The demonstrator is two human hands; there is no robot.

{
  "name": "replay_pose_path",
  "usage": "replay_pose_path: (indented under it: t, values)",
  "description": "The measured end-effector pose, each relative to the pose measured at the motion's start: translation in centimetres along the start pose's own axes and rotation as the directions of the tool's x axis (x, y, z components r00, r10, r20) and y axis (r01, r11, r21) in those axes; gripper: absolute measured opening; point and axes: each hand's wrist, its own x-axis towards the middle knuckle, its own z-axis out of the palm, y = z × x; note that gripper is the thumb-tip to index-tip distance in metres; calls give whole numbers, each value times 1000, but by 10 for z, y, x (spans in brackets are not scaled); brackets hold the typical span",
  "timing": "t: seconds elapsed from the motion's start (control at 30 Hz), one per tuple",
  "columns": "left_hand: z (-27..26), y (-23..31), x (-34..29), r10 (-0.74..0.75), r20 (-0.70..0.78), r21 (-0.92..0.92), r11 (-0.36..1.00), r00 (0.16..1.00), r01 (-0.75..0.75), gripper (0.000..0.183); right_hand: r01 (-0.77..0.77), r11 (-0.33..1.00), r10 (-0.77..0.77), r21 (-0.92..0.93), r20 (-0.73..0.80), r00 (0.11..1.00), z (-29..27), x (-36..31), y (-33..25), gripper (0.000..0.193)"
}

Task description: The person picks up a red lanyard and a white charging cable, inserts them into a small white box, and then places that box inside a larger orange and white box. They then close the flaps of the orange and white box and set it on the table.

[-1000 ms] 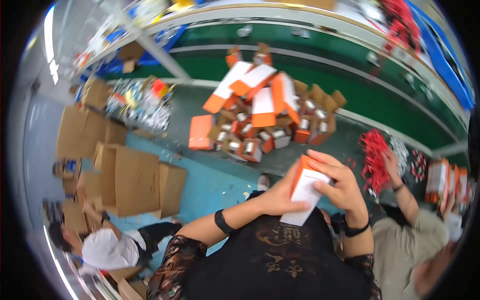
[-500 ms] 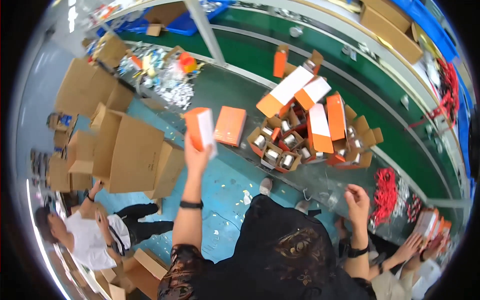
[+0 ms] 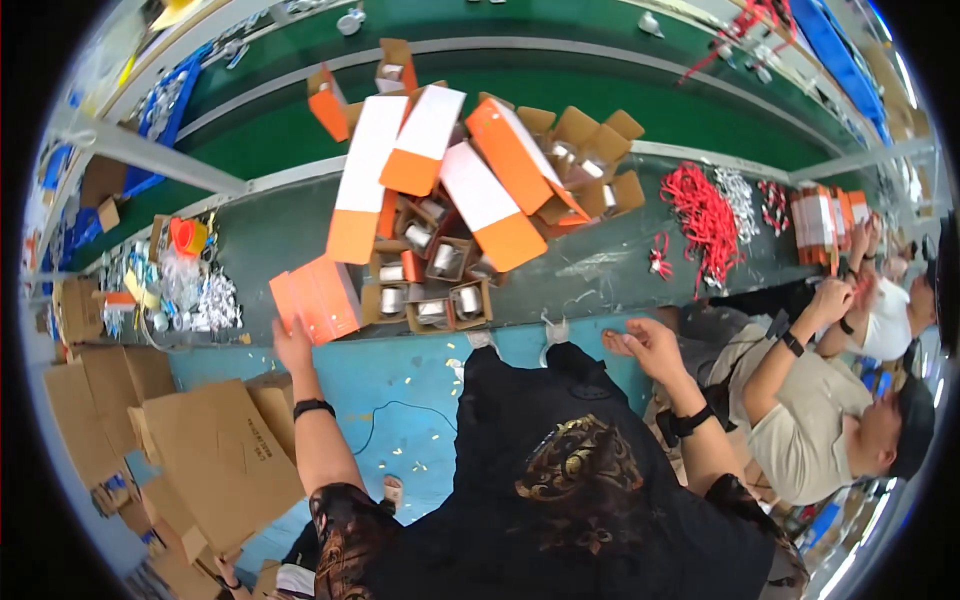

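In the head view, the left hand [image 3: 293,347] reaches forward to the near edge of a dark green worktop [image 3: 590,275], its fingertips against the left end of a close-set group of orange rectangular cardboard boxes [image 3: 325,298]. Whether these fingers grasp a box or merely rest on it, I cannot tell. The group lies on the worktop near its front edge, just left of a cluster of small open brown-and-orange cardboard boxes [image 3: 445,262] with whitish and silvery cylindrical pieces inside. Long white-and-orange cartons [image 3: 370,170] lie slanted across the top of that cluster.

The right hand [image 3: 652,350] hangs in front of the worktop, well apart from the boxes, its fingers loosely curled around nothing visible. Beyond it on the worktop lie a tangled heap of red cords [image 3: 700,220] and, touching or just beside it, a bundle of white cords [image 3: 737,205]. Toward the left end sits a heap of small silvery and clear pieces [image 3: 210,300], with an orange-and-yellow round container [image 3: 187,237] behind. A large brown cardboard carton [image 3: 220,465] stands at lower left; a co-worker in a beige shirt [image 3: 805,430] is at the right.
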Motion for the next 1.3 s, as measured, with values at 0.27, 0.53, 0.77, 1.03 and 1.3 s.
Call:
replay_pose_path:
  t: [0.27, 0.53, 0.77, 1.03, 1.3]
  values:
    - [12, 82, -187, -40, -75, -410, 912, 996, 5, 37, -67, 973, 65, -220, -15, 998, 15, 25, 71, 34]
    - [35, 101, -325, 62, 609, -421, 870, 791, 256, 39, -128, 991, 74, -46, -611, 788, -8, 137, 109, 49]
    - [50, 206, -295, 24, 223, -341, 939, 974, 55, 106, -33, 957, -81, -289, -374, 924, -3, 165, 142, 22]
    - [46, 258, -274, 98, -98, -339, 932, 990, -126, 113, 109, 964, -140, -242, -116, 983, -1, 133, 152, 17]
    - [56, 248, -271, 101, -52, -471, 875, 994, -113, 86, -130, 880, 116, 457, 59, 991, 14, 65, 66, 18]
